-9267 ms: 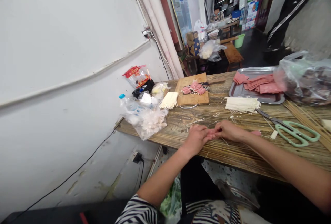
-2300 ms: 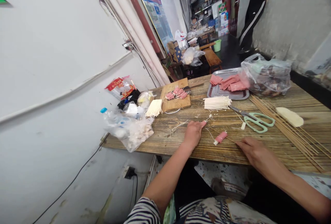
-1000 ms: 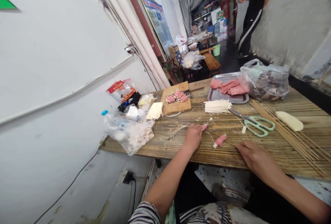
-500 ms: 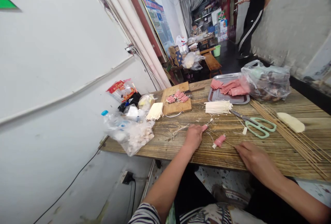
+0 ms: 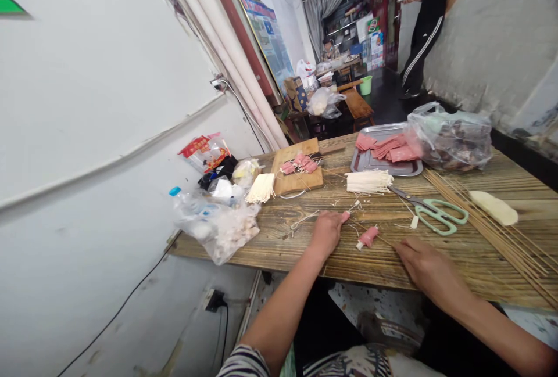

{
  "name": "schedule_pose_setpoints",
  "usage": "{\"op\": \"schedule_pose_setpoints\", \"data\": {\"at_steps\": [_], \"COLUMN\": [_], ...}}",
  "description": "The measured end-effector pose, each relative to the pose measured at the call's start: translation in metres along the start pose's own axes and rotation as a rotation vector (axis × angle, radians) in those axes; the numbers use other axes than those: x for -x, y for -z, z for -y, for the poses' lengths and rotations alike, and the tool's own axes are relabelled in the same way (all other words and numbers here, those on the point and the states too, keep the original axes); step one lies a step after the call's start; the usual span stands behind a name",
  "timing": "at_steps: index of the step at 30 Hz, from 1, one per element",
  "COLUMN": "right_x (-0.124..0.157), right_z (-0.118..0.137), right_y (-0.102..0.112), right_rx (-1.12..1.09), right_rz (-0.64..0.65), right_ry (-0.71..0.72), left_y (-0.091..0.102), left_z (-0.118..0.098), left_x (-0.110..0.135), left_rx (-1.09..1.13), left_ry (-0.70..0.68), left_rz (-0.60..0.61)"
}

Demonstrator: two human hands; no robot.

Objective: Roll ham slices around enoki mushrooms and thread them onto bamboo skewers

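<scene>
My left hand (image 5: 328, 232) is closed on a small pink meat roll (image 5: 346, 216) with white enoki ends sticking out, pressed near the table top. My right hand (image 5: 421, 258) pinches the end of a thin wooden skewer (image 5: 386, 241). A second pink meat roll (image 5: 369, 236) with enoki inside sits on that skewer, between my hands. Just beyond lies a bundle of enoki mushrooms (image 5: 368, 181). Green-handled scissors (image 5: 440, 216) rest to its right. Pink meat slices (image 5: 392, 147) are on a metal tray (image 5: 361, 166) at the back.
Loose skewers (image 5: 492, 232) and a pale oval piece (image 5: 494, 207) lie at right. A plastic bag (image 5: 457, 139) overlaps the tray. Finished-looking rolls (image 5: 300, 163) sit on a cutting board (image 5: 311, 182). Bags (image 5: 226, 223) crowd the left end. A person (image 5: 429, 22) stands behind.
The roll on the skewer has shifted slightly left, and my right hand has moved a little left with the skewer. My left hand stays nearly in place.
</scene>
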State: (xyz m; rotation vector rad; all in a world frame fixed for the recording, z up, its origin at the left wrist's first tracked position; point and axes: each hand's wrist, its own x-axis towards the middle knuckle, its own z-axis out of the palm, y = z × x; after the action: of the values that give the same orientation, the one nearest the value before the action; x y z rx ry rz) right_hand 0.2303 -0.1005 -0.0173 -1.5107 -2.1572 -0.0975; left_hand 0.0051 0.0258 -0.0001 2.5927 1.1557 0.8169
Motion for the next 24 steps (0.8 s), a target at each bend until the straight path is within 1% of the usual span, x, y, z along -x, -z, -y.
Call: {"op": "schedule_pose_setpoints", "data": {"at_steps": [6,10,15,19,24], "right_x": [-0.004,-0.009,-0.024,-0.037,-0.048], "right_z": [-0.001,0.002,0.009,0.014,0.018], "right_y": [-0.005,-0.008,-0.008,-0.011,-0.016], "right_rx": [-0.017,-0.005,0.014,0.031,0.043], "right_rz": [0.012,0.015,-0.005,-0.011,0.023], "right_ry": [0.006,0.005,0.035,0.029,0.026], "left_y": [-0.001,0.002,0.003,0.005,0.006], "left_z": [0.001,-0.001,-0.003,-0.004,-0.004], "left_x": [0.001,0.000,0.001,0.000,-0.001], "left_rx": [0.020,0.019,0.030,0.028,0.025], "left_ry": [0.002,0.007,0.015,0.016,-0.008], "left_rz": [-0.037,-0.015,-0.012,-0.006,0.002]}}
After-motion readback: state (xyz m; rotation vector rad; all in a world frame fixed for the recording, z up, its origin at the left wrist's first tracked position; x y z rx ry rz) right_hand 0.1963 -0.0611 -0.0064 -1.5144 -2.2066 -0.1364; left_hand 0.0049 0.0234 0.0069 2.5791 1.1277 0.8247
